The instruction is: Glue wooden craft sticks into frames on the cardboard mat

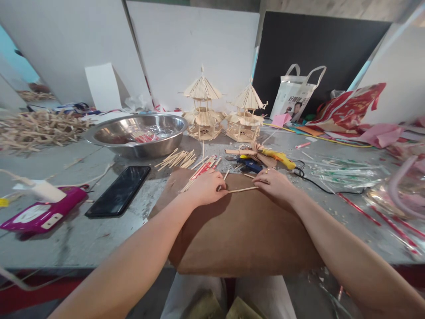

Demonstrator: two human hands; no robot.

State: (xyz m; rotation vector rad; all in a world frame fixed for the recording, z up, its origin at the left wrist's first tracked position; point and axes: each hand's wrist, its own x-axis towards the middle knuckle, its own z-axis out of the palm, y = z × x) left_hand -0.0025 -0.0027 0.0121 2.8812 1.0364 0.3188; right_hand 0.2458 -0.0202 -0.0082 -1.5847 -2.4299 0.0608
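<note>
Both my hands rest on a brown cardboard sheet at the table's near edge. My left hand is closed in a pinch on one end of a thin wooden stick. My right hand, with a ring on one finger, pinches the stick's other end. The stick lies almost flat between them. Just behind my left hand lies a loose pile of sticks, some red-tipped.
Two stick-built pavilion models stand at the back. A steel bowl, a black phone, a pink case, a yellow-handled tool with a black cord, plastic wrappers at right and a stick heap at left surround the board.
</note>
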